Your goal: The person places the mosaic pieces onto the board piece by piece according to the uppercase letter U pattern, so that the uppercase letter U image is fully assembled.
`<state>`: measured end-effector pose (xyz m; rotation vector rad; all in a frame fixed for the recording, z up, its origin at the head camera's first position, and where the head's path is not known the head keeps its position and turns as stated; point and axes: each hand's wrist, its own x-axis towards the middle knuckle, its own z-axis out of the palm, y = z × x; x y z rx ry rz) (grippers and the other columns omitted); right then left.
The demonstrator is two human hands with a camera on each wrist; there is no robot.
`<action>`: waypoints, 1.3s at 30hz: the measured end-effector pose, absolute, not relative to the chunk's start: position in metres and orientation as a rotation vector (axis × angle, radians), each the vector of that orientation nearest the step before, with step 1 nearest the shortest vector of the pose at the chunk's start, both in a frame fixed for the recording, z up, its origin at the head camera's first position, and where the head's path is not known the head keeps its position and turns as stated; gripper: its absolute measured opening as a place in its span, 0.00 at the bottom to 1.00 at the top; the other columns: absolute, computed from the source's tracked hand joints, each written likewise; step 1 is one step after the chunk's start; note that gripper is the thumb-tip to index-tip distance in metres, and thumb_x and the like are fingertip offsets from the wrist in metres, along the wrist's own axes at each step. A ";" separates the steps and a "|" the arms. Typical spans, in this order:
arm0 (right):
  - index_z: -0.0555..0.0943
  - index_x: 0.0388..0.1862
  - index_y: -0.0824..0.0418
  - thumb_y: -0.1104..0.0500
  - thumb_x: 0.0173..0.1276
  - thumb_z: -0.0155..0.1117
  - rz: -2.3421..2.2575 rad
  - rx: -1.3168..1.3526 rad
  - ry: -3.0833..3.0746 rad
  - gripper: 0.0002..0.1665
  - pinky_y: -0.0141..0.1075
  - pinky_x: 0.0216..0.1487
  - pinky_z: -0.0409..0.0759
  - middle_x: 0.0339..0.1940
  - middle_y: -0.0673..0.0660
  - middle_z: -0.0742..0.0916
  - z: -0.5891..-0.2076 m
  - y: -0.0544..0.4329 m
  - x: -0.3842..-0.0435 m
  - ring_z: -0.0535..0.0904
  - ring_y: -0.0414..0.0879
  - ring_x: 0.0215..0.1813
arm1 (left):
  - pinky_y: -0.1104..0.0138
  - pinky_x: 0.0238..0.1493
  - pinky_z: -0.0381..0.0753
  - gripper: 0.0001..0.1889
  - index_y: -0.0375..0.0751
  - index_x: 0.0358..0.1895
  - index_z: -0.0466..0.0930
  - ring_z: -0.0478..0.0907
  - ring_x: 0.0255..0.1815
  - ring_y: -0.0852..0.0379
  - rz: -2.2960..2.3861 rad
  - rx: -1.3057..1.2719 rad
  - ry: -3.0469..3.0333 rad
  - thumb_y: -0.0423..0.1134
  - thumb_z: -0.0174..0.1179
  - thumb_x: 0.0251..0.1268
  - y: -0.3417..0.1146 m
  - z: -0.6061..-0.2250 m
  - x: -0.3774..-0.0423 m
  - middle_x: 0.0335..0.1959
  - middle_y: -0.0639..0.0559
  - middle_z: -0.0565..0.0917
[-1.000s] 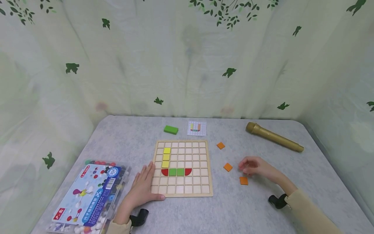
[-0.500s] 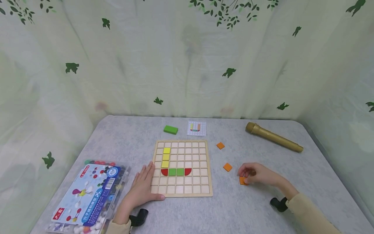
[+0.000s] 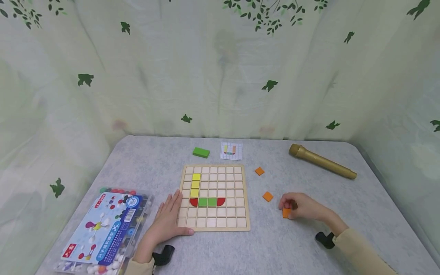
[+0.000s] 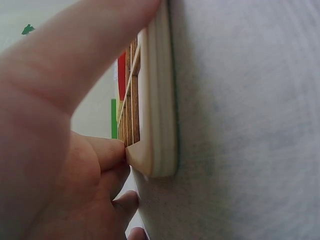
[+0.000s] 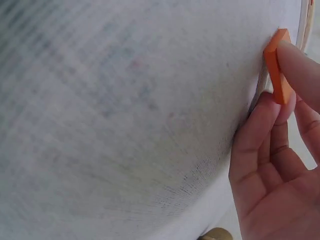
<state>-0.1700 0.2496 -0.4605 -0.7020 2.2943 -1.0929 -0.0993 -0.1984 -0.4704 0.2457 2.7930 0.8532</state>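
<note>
A wooden grid board [image 3: 220, 230] lies on the grey table. My left hand [image 3: 165, 217] rests along its near left corner, fingers straight, the thumb on the front edge; the left wrist view shows the thumb close over the board's side [image 4: 159, 100]. On the board, yellow tiles [image 3: 195, 185] form a column above a row of green tiles [image 3: 207, 202] between red rounded pieces [image 3: 221, 202]. Right of the board, my right hand [image 3: 306, 208] pinches an orange square tile [image 3: 286, 213], tilted up between thumb and fingers in the right wrist view. Two loose orange tiles [image 3: 267, 196] lie nearby.
Behind the board are a green block [image 3: 201, 152] and a pattern card [image 3: 231, 151]. A gold microphone-shaped stick [image 3: 323, 161] lies at the back right. A clear plastic box [image 3: 103, 229] with a blue printed sheet and small coloured parts stands at the left.
My right hand has come down over the nearest orange tile and now pinches it, one edge lifted. My left hand and the board stay where they were.
</note>
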 end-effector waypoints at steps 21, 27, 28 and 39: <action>0.75 0.41 0.64 0.68 0.62 0.64 -1.282 -0.728 2.260 0.10 0.32 0.33 0.74 0.31 0.55 0.78 -0.456 0.218 -0.191 0.73 0.46 0.33 | 0.40 0.69 0.35 0.67 0.27 0.74 0.42 0.36 0.75 0.35 0.844 0.241 2.791 0.61 0.74 0.38 -0.198 -0.470 -0.099 0.76 0.36 0.42; 0.78 0.43 0.63 0.66 0.64 0.64 -1.315 -0.787 2.248 0.08 0.34 0.39 0.75 0.36 0.55 0.80 -0.455 0.202 -0.199 0.73 0.48 0.39 | 0.40 0.69 0.35 0.67 0.27 0.74 0.42 0.36 0.75 0.34 0.845 0.239 2.794 0.61 0.75 0.38 -0.198 -0.471 -0.100 0.76 0.36 0.43; 0.79 0.43 0.63 0.65 0.64 0.64 -1.316 -0.791 2.243 0.09 0.35 0.41 0.75 0.37 0.55 0.80 -0.455 0.199 -0.200 0.73 0.48 0.40 | 0.40 0.69 0.35 0.67 0.27 0.74 0.42 0.36 0.75 0.34 0.845 0.239 2.795 0.61 0.75 0.38 -0.198 -0.471 -0.100 0.76 0.36 0.43; 0.79 0.44 0.64 0.67 0.65 0.62 -1.330 -0.777 2.201 0.08 0.36 0.44 0.79 0.40 0.57 0.80 -0.455 0.162 -0.216 0.75 0.50 0.42 | 0.40 0.69 0.35 0.67 0.26 0.74 0.43 0.36 0.75 0.34 0.854 0.235 2.800 0.61 0.75 0.37 -0.198 -0.472 -0.100 0.76 0.35 0.43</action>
